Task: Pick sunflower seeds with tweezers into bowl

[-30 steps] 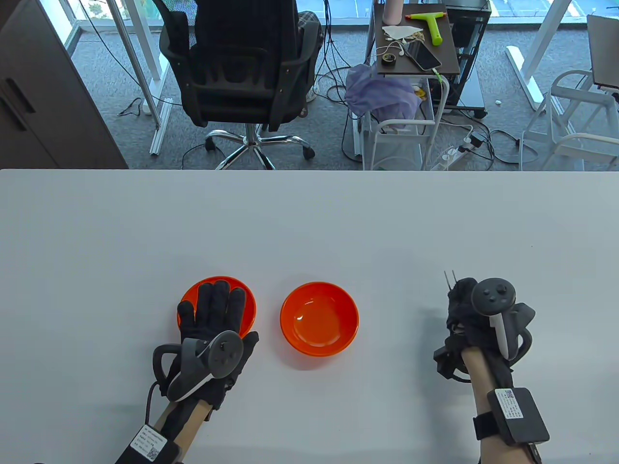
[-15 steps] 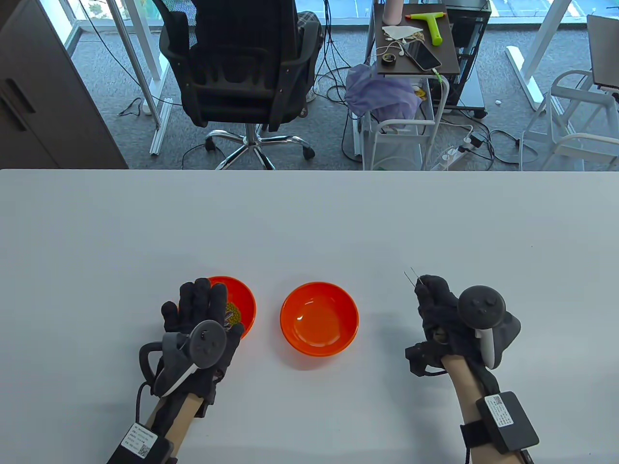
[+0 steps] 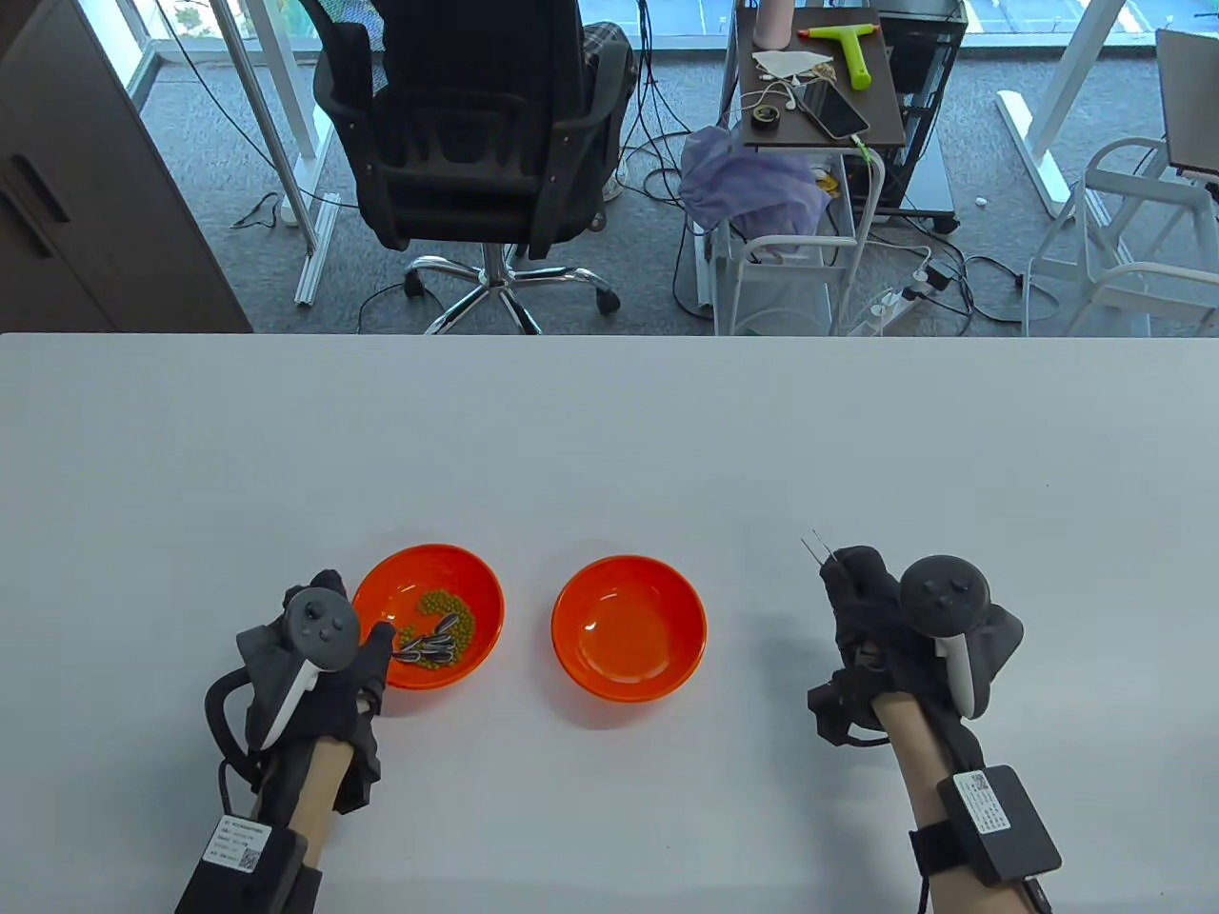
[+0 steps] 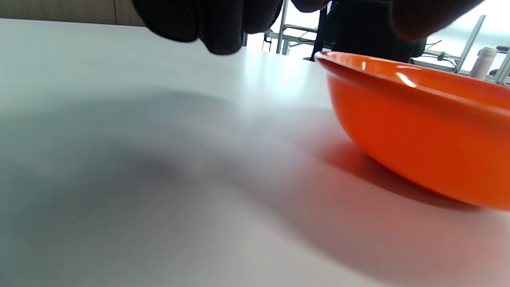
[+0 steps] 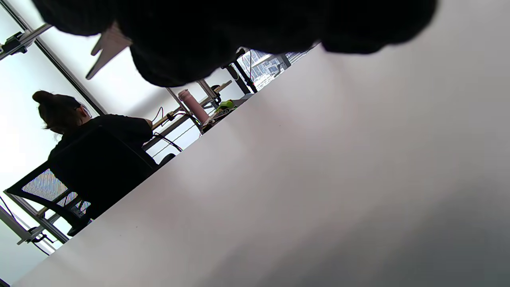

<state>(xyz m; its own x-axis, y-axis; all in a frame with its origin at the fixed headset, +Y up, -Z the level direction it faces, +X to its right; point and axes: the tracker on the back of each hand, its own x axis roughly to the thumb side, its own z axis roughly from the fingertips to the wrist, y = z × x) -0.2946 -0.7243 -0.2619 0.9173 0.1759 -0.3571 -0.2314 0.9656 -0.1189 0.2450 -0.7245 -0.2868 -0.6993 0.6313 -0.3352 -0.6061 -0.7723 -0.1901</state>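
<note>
The left orange bowl (image 3: 481, 586) holds striped sunflower seeds (image 3: 429, 649) and green beans (image 3: 448, 609). The right orange bowl (image 3: 667, 581) is empty. My left hand (image 3: 367, 657) sits at the left bowl's left rim, with the thumb (image 3: 379, 640) over the rim. In the left wrist view the bowl wall (image 4: 418, 143) is close on the right and the fingers (image 4: 215, 24) hang above the table. My right hand (image 3: 857, 581) holds thin tweezers (image 3: 814, 545) with the tips pointing away, well right of the empty bowl. The tweezers also show in the right wrist view (image 5: 105, 50).
The white table (image 3: 609, 428) runs to a far edge, with an office chair (image 3: 476, 124) and a cart (image 3: 819, 86) beyond it. In the right wrist view a seated person (image 5: 91, 131) is past the table edge.
My left hand has drawn back left off the left bowl, uncovering the seeds and beans. My right hand moved left with the tweezers, then stayed nearly still.
</note>
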